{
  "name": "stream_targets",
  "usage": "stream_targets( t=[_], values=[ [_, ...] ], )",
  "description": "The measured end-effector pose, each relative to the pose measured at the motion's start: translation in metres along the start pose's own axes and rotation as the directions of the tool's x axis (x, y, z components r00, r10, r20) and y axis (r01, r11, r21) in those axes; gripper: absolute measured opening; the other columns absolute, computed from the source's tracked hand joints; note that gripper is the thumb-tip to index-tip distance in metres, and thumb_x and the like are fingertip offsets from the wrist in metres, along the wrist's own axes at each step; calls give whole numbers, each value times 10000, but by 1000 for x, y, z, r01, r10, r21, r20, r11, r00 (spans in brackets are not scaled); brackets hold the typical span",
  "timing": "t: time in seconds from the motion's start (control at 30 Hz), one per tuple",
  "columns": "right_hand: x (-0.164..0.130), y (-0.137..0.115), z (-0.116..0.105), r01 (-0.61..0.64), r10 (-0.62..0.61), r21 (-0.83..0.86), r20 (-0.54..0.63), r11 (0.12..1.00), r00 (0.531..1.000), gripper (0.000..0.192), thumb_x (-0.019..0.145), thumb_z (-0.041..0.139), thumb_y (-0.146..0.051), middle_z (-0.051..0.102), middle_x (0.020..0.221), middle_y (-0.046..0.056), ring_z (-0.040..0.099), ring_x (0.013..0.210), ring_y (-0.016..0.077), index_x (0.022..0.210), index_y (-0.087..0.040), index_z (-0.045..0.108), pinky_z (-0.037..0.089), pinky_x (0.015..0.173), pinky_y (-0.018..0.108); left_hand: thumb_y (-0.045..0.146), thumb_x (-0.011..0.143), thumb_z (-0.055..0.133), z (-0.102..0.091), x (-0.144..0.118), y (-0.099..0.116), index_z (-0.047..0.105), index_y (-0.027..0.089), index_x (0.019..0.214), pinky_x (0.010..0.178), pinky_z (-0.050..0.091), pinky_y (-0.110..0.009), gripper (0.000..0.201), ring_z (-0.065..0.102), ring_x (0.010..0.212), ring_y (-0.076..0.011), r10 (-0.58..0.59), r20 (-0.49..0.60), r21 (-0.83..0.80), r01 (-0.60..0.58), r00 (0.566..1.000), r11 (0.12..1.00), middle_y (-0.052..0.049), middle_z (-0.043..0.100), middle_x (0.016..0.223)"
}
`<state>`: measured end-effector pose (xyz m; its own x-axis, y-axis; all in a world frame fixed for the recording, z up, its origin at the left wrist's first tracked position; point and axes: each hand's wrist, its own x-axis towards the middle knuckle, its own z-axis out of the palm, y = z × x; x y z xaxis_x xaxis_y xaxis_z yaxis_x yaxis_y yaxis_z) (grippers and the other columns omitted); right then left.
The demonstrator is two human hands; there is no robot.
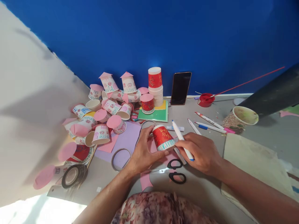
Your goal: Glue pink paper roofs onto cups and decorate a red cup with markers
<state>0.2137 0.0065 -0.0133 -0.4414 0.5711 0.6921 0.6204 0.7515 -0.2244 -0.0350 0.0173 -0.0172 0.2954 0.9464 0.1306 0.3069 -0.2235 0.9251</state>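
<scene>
red paper cup (163,137) held on its side just above the table (205,193), in front of the body, between both hands. left hand (143,152) closed around the base end, thumb over the top of the wall, fingers under and behind. right hand (202,151) closed on a white marker (181,138) in a writing grip, its lower end at the cup's rim band, cap end pointing up and away. judged very light, thin-walled, easily crushed or ovalled by a hard squeeze; stiffest at the rolled rim and the base disc, so best taken there, or by a loose wrap round the wall as now. printed surface looks smooth and probably a bit slick; likely to roll if set down on its side. look of cup: red wall with gold pattern, white band near the rim carrying teal strokes like grass, tapered. black scissors (174,169) lie flat on the table just below the cup, apart from both hands. pink paper scrap (145,180) beside them. heap of finished cups (105,105) with pink lids and cone roofs at left, well apart. stack of plain cups (156,85) and a phone (180,88) stand against the blue wall (187,37). tape roll (72,175) near left edge. more pens (209,123) at right, near a stained cup (240,117).
</scene>
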Motion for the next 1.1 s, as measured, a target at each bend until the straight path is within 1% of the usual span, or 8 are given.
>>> stream_targets(
  t=[0.07, 0.13, 0.3, 0.37, 0.43, 0.53, 0.87, 1.1],
  values=[
    [2, -1, -3, -66, 66, 52, 0, 997, 998, 160, 987, 623, -174, 737, 813, 31, 705, 707, 206, 1128, -243, 656, 518, 627, 315, 411, 763, 927, 0, 1, 4, 475, 281, 1487, 1182, 505, -624, 864, 573, 1398, -366, 28, -7, 15, -28, 1000, 1000, -144, 527, 1497],
    [5, -3, -10, -92, 93, 141, 0, 986, 996, 183, 996, 619, -180, 745, 808, 34, 708, 691, 209, 1159, -253, 660, 544, 626, 321, 344, 755, 923, -1, 2, 7, 462, 296, 1481, 1172, 526, -595, 861, 559, 1398, -343, 77, -28, 60, -75, 997, 995, -124, 507, 1489],
    [11, -9, -28, -11, 43, 364, -83, 931, 996, 292, 1050, 560, -208, 767, 831, 57, 714, 689, 218, 1316, -255, 672, 582, 600, 344, 326, 778, 888, -1, 3, 9, 401, 305, 1519, 1116, 578, -546, 887, 516, 1408, -333, 177, -95, 189, -157, 980, 969, -125, 449, 1458],
    [12, -12, -30, -5, 54, 402, -110, 916, 992, 298, 1035, 584, -198, 779, 862, 75, 730, 720, 228, 1312, -233, 687, 600, 603, 354, 348, 794, 879, 0, 2, 9, 369, 301, 1539, 1100, 585, -540, 905, 513, 1407, -341, 211, -107, 230, -182, 972, 956, -134, 440, 1452],
    [12, -15, -30, -46, 97, 432, -96, 901, 991, 275, 1008, 607, -160, 787, 858, 73, 742, 718, 222, 1254, -232, 705, 615, 611, 343, 368, 797, 883, 0, 2, 8, 349, 309, 1552, 1106, 574, -551, 927, 514, 1402, -350, 230, -104, 272, -195, 968, 942, -135, 439, 1442],
    [15, -19, -30, -103, 138, 436, -50, 894, 989, 212, 992, 611, -141, 796, 844, 64, 756, 702, 207, 1155, -238, 707, 624, 605, 307, 371, 793, 891, 0, 3, 9, 345, 319, 1553, 1154, 525, -585, 937, 521, 1390, -356, 249, -80, 315, -212, 965, 925, -132, 447, 1425],
    [19, -20, -27, -85, 95, 384, -8, 919, 995, 165, 998, 603, -142, 810, 848, 57, 788, 725, 204, 1090, -244, 695, 655, 680, 302, 238, 746, 880, 3, 4, 7, 364, 321, 1528, 1132, 531, -580, 940, 529, 1359, -353, 291, -72, 301, -258, 954, 918, -126, 470, 1419],
    [16, -17, -27, -101, 122, 401, -28, 910, 992, 175, 1004, 603, -153, 806, 848, 53, 778, 724, 195, 1121, -255, 685, 645, 648, 293, 335, 776, 902, 5, 5, 6, 393, 304, 1500, 1114, 554, -543, 886, 531, 1345, -330, 300, -97, 256, -267, 949, 929, -123, 496, 1420]
  ],
)
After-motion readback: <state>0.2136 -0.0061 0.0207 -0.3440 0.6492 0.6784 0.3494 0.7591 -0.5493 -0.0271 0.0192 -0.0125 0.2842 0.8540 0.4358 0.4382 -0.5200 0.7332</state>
